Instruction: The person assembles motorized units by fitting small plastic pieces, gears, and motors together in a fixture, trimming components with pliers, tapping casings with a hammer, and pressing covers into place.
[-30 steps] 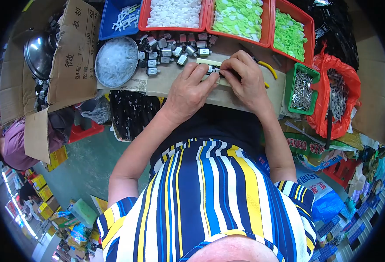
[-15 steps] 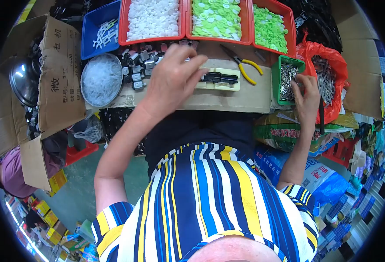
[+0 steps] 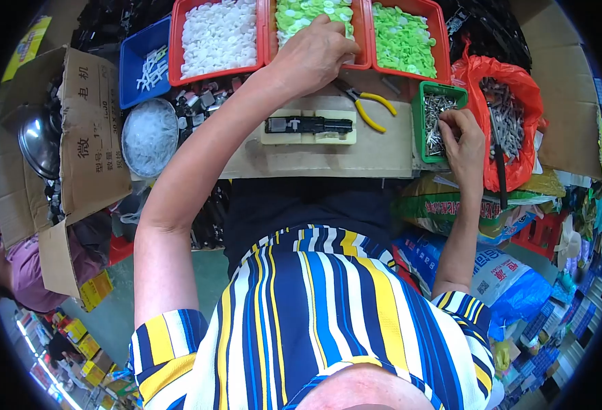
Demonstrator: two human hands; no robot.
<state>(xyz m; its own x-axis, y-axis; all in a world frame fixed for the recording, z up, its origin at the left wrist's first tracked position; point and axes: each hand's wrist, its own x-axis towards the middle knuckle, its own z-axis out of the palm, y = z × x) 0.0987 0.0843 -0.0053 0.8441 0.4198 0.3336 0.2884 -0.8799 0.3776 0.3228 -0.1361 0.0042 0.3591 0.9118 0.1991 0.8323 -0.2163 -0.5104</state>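
Note:
My left hand (image 3: 315, 56) reaches over the bin of green plastic discs (image 3: 304, 14). Its fingers are bent down to the discs, and what they pinch is hidden. My right hand (image 3: 463, 140) is at the right side of a green box (image 3: 420, 130) of small metal pins (image 3: 435, 123). There the thumb and fingers are drawn together; whatever is between them is too small to make out. In front of me a cream holder (image 3: 309, 139) lies on the cardboard, with a long black plastic part (image 3: 318, 126) set in it.
Yellow-handled pliers (image 3: 376, 113) lie right of the holder. White discs (image 3: 219, 39) fill a red bin. At left are a blue bin (image 3: 129, 82), a bowl of clear pieces (image 3: 149, 133) and a cardboard box (image 3: 92, 164). A red bag (image 3: 470, 75) of metal parts stands at right.
My left hand has moved away from the holder, up and right to the green discs, uncovering the black part. My right hand stays at the pin box, its fingers slightly shifted.

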